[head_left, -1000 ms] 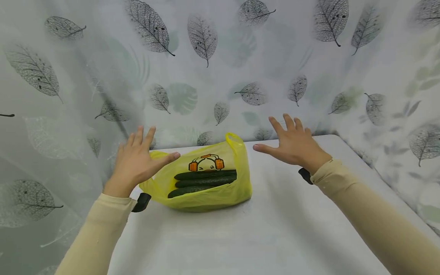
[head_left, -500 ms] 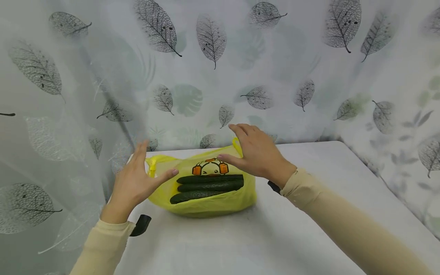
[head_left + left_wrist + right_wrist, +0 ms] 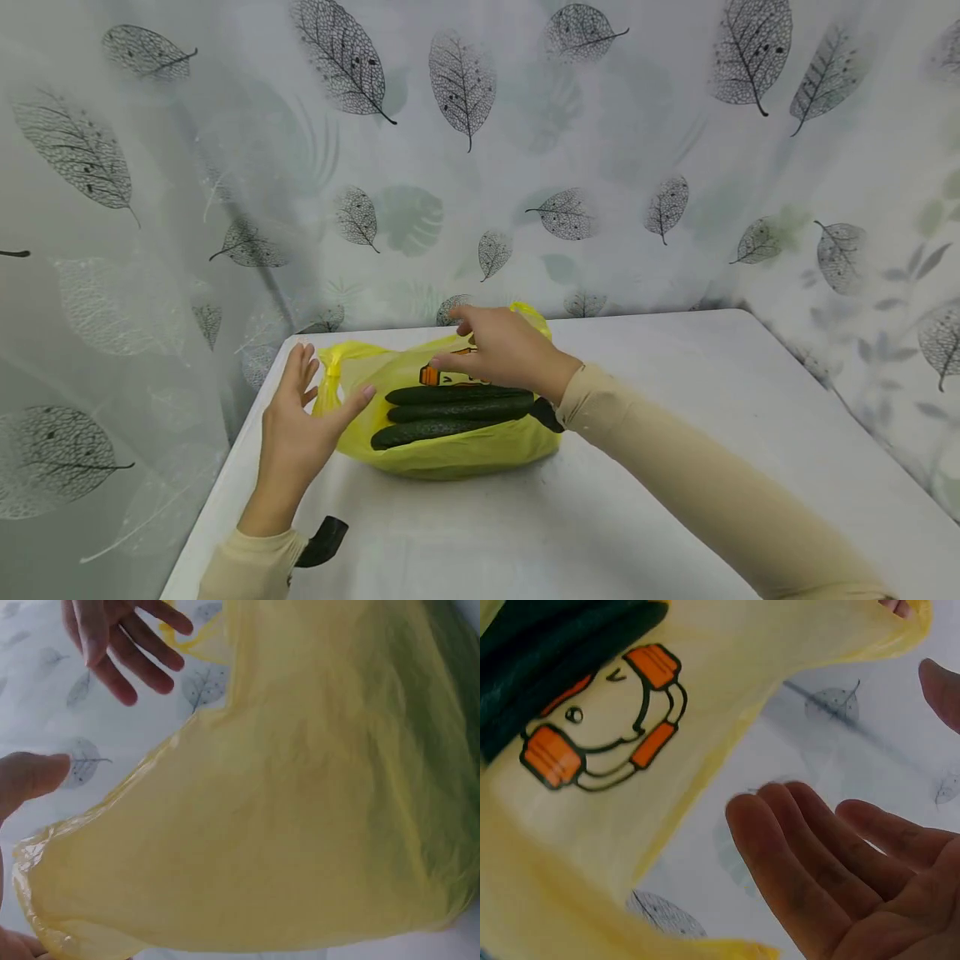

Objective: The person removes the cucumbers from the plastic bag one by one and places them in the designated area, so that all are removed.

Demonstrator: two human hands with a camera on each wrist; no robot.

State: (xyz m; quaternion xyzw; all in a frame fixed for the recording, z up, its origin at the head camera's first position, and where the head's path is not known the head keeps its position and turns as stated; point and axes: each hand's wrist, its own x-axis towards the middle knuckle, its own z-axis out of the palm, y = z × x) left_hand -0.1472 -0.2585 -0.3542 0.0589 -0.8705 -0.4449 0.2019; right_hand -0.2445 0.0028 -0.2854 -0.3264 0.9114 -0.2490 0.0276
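Note:
A yellow plastic bag [image 3: 465, 462] with a cartoon duck print lies on the white table, its mouth facing me. Three dark green cucumbers [image 3: 459, 410] show inside it. My left hand [image 3: 296, 433] is at the bag's left handle [image 3: 333, 367], thumb apart from the fingers. In the left wrist view its fingertips [image 3: 15, 946] reach the handle's edge, and whether they touch is unclear. My right hand [image 3: 510, 350] hovers over the bag's upper part, hiding some of the print [image 3: 604, 724]. Its fingers are loosely bent and hold nothing, as the right wrist view shows.
A pale curtain [image 3: 465, 192] printed with leaves hangs behind the table and along both sides. The white table [image 3: 675, 433] stretches to the right of the bag and in front of it. A black band piece [image 3: 322, 542] sits at my left wrist.
My right hand has moved left from beside the bag to above it. My left hand has come lower and nearer to the left handle. The bag appears slightly lower in view.

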